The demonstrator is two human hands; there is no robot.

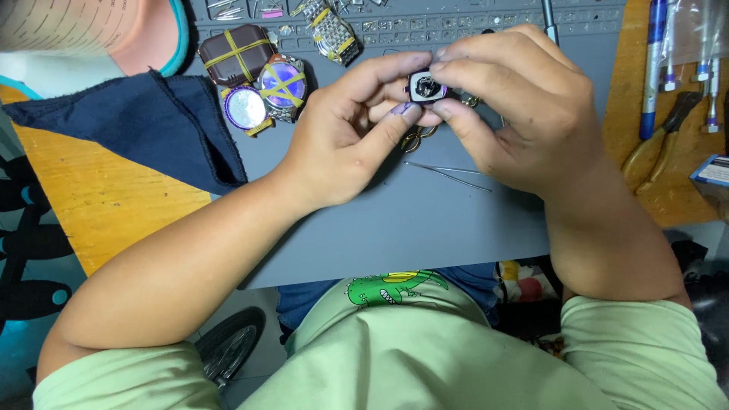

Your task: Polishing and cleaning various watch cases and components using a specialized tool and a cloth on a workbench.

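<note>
Two hands meet at upper centre of the head view: left hand [357,129] and right hand [516,106] both pinch a small square black watch case [427,86] above the grey work mat [425,220]. A loosened pinch could drop it onto the thin steel tweezers [448,175]. Three banded watches [262,80] lie upper left.

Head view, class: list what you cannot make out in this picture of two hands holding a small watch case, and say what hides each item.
- Watch case: its sides and back are covered by the fingers of the left hand and right hand.
- Gold-coloured band: mostly hidden behind both hands.
- Tweezers: one end runs under the right hand.
- Pliers: jaws too small to read.
- Tools along the mat's top edge: cut off by the frame.
</note>
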